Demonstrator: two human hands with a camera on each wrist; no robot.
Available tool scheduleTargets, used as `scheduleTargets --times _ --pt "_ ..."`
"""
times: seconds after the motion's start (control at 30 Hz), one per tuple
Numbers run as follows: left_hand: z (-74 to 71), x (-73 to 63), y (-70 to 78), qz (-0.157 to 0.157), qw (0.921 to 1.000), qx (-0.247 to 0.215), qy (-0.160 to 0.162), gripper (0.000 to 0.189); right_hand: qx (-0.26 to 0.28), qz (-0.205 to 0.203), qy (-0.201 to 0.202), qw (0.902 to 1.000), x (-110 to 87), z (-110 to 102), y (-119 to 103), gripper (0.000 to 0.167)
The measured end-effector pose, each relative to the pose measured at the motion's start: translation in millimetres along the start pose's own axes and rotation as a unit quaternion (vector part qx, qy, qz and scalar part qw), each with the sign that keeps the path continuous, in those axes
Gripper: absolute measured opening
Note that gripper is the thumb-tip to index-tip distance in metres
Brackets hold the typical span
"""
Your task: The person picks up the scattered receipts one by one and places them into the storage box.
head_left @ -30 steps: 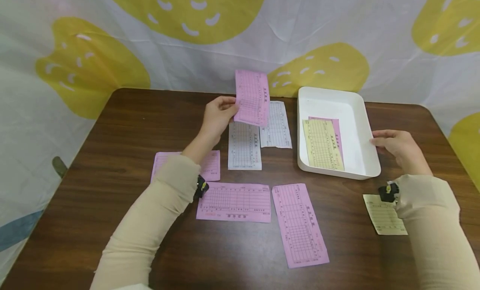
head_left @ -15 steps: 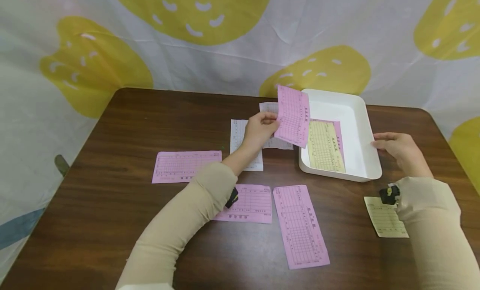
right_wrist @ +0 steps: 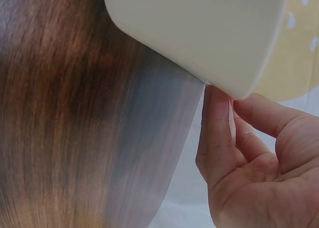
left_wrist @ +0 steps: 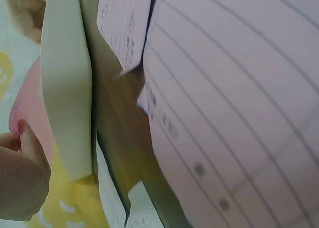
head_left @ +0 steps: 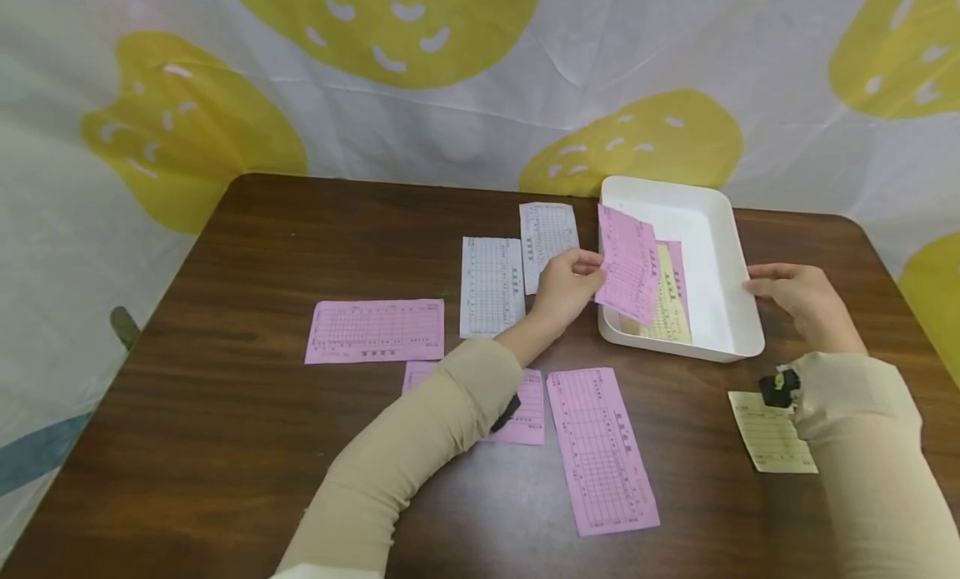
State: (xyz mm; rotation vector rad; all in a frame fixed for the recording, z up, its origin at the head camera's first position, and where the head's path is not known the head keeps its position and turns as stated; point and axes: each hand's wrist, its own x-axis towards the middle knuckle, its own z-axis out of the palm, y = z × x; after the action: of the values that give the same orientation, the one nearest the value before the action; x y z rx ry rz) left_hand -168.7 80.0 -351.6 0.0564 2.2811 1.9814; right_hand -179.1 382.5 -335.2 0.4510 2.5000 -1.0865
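My left hand [head_left: 566, 289] pinches a pink printed slip [head_left: 628, 267] by its left edge, tilted over the left part of a white tray [head_left: 708, 200]. In the left wrist view the held slip [left_wrist: 32, 103] bends up behind the tray's wall [left_wrist: 67, 88]. Below it in the tray lie a yellow slip [head_left: 671, 312] and another pink slip [head_left: 678, 283], both partly covered. My right hand [head_left: 802, 302] holds the tray's right side by thumb and fingers. In the right wrist view their tips meet the tray's end [right_wrist: 199, 33], partly hidden behind it.
Two white slips [head_left: 491, 287] lie left of the tray on the brown table [head_left: 262, 462]. Several pink slips [head_left: 602, 454] are spread nearer the front, one partly under my left sleeve. A yellow slip [head_left: 768, 437] lies beside my right sleeve. A patterned curtain [head_left: 450, 137] hangs behind.
My left hand has carried the pink slip rightward and down, from above the white slips to over the tray. My right hand stays at the tray's side.
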Motion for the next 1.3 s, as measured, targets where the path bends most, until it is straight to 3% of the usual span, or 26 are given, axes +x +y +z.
scheduleTargets --times 0.5,0.97,1.3 --pt "13.7 1.3 -0.7 -0.001 0.9998 0.019 0.000 0.020 0.011 0.005 -0.004 0.9999 -1.8 -1 1 0.061" --pt "29.6 3.9 1.8 -0.005 0.9988 0.047 0.008 0.019 0.007 0.001 -0.001 1.0000 0.2 0 2 0.066" --pt "33.1 2.6 1.7 0.008 0.9978 0.064 -0.016 0.022 0.004 0.006 0.002 1.0000 1.3 0 1 0.068"
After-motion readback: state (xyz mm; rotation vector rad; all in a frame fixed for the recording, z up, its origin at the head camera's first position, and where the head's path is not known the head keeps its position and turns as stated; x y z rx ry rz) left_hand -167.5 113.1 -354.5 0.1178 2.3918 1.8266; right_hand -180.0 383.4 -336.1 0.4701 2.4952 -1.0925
